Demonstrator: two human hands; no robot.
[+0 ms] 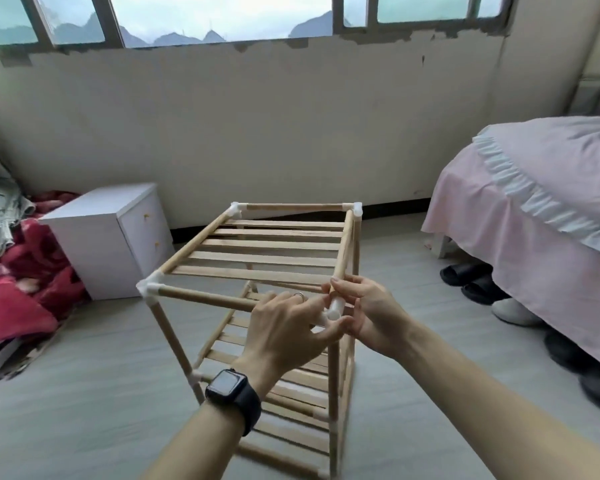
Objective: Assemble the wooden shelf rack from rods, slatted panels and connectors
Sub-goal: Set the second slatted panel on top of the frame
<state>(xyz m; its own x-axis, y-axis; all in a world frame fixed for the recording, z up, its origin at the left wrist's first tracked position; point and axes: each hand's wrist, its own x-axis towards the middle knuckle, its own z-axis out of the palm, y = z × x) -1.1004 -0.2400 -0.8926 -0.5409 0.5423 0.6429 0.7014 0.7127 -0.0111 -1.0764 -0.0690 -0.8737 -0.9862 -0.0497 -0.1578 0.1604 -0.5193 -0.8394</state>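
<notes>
The rack [171,341] stands upright on the floor [84,393], and everything else is placed from it: a white cabinet [94,237] to its left, a bed [534,202] to its right. Both hands meet at the rack's near right top corner. There a white connector [335,308] sits where the front rod [205,297] and the side rod [346,244] come together. The left hand [288,327] curls its fingers round the connector at the front rod's end, with the thumb underneath. The right hand [364,306] pinches the same connector from the other side, its fingertips reaching onto the side rod's end. Whether the rods are fully home in the sockets cannot be told, since the fingers cover the joint. The top slatted panel [267,259] lies between the rods and a lower panel [291,386] sits below it, so the frame looks close to finished. It is probably light, and stiff along each rod but loose at the joints until every socket is pressed tight. The thin slats seem the weakest part. The soundest hold is likely on the connector and the rod ends right next to it, pushing straight along the rod, not levering sideways.
</notes>
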